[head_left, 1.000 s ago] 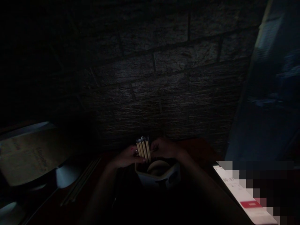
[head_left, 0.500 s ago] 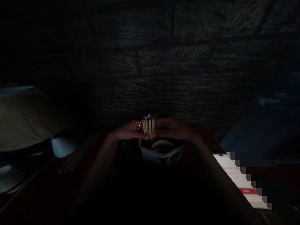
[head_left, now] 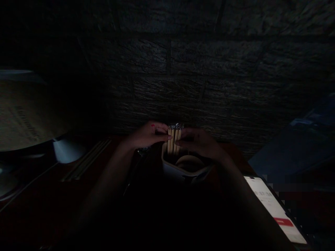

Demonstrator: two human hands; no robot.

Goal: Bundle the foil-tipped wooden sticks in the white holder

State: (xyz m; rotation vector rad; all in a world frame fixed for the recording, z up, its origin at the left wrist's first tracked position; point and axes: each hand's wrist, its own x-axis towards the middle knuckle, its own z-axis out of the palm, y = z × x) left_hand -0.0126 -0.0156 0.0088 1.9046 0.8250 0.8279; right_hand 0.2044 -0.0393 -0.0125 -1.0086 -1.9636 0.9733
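Note:
The scene is very dark. A bundle of thin pale sticks (head_left: 174, 140) with dark tips stands upright in a white container (head_left: 175, 170) on a reddish table. My left hand (head_left: 149, 135) pinches the bundle from the left, fingers pressed against the sticks. My right hand (head_left: 197, 141) closes on the same bundle from the right. A rounded pale object (head_left: 188, 161) lies inside the container, just below my right hand.
A dark brick wall (head_left: 199, 69) rises right behind the container. A lit phone (head_left: 274, 207) lies at the right. At the left are a white cup (head_left: 66, 150), long thin sticks (head_left: 85, 164) on the table and a brown printed sheet (head_left: 23, 118).
The camera view has shifted, so the hands and container sit higher in the picture. The sticks have sunk a little lower into the container, with both hands still on them.

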